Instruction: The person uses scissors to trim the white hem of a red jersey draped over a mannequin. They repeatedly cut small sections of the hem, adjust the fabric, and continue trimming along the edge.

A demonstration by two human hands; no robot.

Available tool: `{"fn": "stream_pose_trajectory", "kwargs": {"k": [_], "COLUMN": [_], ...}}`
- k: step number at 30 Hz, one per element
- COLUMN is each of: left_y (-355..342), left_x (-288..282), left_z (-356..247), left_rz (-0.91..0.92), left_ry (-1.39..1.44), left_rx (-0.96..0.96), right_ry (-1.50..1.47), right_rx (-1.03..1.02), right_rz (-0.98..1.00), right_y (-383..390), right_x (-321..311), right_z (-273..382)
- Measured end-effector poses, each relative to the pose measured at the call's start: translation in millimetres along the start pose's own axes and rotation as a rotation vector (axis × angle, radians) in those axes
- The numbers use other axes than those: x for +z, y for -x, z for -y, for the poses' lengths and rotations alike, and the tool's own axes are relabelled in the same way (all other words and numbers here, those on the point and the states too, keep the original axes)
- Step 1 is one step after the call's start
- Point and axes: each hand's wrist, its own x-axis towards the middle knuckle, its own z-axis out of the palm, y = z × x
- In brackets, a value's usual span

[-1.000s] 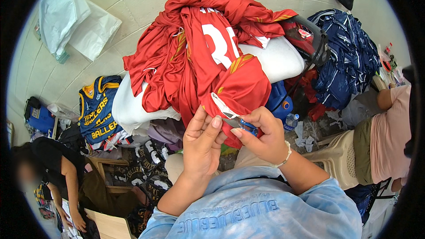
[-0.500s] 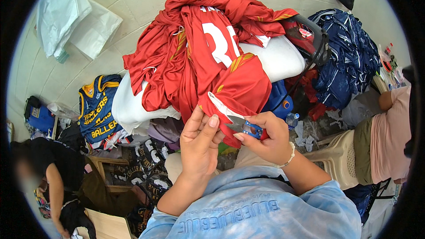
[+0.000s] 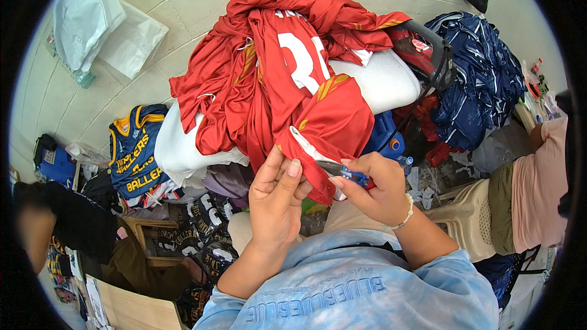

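- Head view: red garment [image 3: 339, 110] drapes over white board [image 3: 382, 82].
- Left hand [image 3: 275, 201], near side of board, pinches garment's edge.
- Right hand [image 3: 378, 190], likewise near side, grips blue-handled snips [image 3: 351, 175]; blade contact unclear.

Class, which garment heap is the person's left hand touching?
The red heap, draped over the white surface; the left hand pinches its edge. The navy heap, right, and dark garments, lower left, lie apart.

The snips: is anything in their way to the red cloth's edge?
Nothing visible is: the right hand holds the snips, blades at the edge of the red cloth; the left hand grips it beside them.
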Motion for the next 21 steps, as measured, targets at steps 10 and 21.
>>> {"fn": "stream_pose_trajectory", "kwargs": {"k": [10, 21], "left_y": [1, 2], "left_x": [-1, -10], "left_z": [4, 6], "left_rz": [-0.006, 0.049], "left_ry": [-0.026, -0.040], "left_rx": [0.012, -0.099], "right_ry": [0.067, 0.061], "right_rx": [-0.048, -0.113], "right_rz": [0.025, 0.160], "right_y": [-4, -16], "right_x": [-4, 6], "right_z": [4, 3]}}
